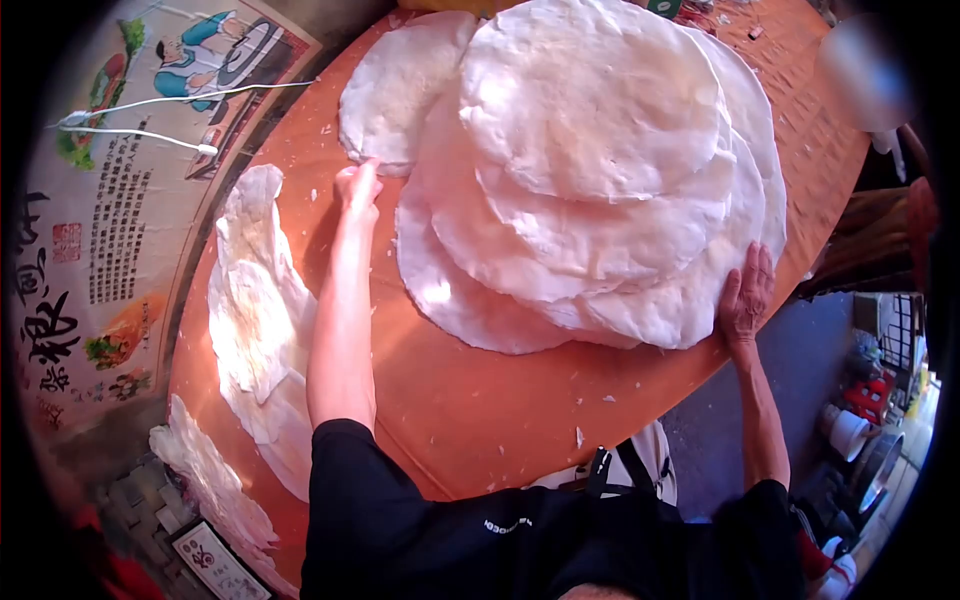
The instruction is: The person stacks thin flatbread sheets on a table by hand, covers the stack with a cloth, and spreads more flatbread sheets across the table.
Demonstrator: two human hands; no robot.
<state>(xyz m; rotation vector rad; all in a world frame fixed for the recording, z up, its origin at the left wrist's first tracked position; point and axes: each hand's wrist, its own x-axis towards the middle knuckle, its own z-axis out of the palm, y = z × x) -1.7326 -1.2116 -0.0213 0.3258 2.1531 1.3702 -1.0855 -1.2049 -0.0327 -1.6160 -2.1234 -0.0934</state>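
Observation:
A stack of large, thin, pale flatbreads point(590, 100) lies on the orange-covered table point(450, 410), the rounds overlapping unevenly. Beside its upper left is a single flatbread point(405, 85), partly under the stack. My left hand point(358, 188) is closed at the near edge of that single round, pinching its rim. On the right, my right hand point(748, 300) rests with fingers stretched out against the stack's lower right edge, close to the table's border. Its palm side is hidden.
Folded pieces of flatbread point(250, 310) lie along the table's left side, with another ragged piece point(215, 480) nearer me. A printed wall poster point(125, 230) with a white cable point(200, 95) borders the left. Pots point(880, 470) stand on the floor at right.

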